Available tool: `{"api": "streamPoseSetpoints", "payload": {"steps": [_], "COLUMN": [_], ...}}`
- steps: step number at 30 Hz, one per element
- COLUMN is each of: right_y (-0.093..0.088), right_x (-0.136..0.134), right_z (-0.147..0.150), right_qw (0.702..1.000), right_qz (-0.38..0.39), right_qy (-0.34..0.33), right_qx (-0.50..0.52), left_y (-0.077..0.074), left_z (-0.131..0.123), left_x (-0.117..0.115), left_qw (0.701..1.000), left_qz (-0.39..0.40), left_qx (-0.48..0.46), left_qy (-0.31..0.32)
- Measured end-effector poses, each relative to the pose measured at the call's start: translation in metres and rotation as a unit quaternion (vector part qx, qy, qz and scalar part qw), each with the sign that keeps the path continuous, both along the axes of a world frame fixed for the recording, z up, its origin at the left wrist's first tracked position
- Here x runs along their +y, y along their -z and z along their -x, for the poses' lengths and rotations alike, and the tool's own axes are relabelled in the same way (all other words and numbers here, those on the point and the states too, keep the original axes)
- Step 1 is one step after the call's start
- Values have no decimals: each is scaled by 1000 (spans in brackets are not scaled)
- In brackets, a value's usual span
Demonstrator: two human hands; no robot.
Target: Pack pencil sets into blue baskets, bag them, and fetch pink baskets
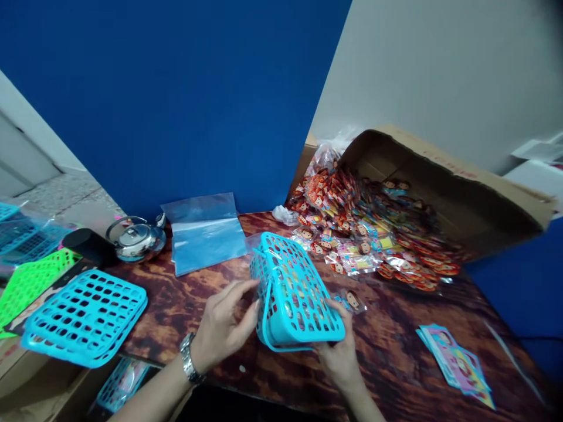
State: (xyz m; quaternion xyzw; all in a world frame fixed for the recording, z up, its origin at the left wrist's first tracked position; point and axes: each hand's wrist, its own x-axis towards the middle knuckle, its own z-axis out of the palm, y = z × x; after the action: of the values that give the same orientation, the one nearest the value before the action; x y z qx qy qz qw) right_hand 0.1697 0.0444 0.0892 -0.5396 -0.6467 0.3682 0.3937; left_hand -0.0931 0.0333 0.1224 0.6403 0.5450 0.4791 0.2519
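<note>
A light-blue plastic basket (303, 287) with a perforated lid and a thin handle is tilted above the dark wooden table. Through its holes, colourful packaged contents show. My right hand (341, 346) grips its near right corner, thumb on the lid and the other fingers mostly hidden underneath. At the basket's left side, my left hand (224, 322) has bent fingers with the tips against the wall by the handle; a wristwatch (189, 358) is on that wrist. A clear plastic film edge sticks out behind the basket. Just past my right thumb lies a small bagged doll-print item (352, 300).
A tipped cardboard box (440, 170) spills many bagged doll-print items (352, 228) across the back right. Printed cards (457, 360) lie at right. Clear plastic bags (206, 234) and a metal kettle (136, 239) stand left of centre. Blue lids (88, 313) lie at the left edge.
</note>
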Motion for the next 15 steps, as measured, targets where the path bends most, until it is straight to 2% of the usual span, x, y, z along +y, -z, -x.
{"api": "streamPoseSetpoints", "payload": {"steps": [3, 9, 12, 15], "right_y": [0, -1, 1, 2], "right_x": [-1, -2, -4, -7], "right_z": [-1, 3, 5, 6], "right_qw": [1000, 1000, 1000, 1000], "right_qz": [-11, 0, 12, 6], "right_qy": [-9, -20, -14, -9], "right_qx": [-3, 1, 3, 0], "left_y": [-7, -12, -10, -6], "left_z": [0, 3, 3, 0], "left_x": [-3, 0, 2, 0], "left_qw": [1000, 994, 994, 997], "left_qz": [-9, -45, -40, 2], "left_qx": [13, 103, 100, 65], "left_qy": [25, 1, 10, -38]}}
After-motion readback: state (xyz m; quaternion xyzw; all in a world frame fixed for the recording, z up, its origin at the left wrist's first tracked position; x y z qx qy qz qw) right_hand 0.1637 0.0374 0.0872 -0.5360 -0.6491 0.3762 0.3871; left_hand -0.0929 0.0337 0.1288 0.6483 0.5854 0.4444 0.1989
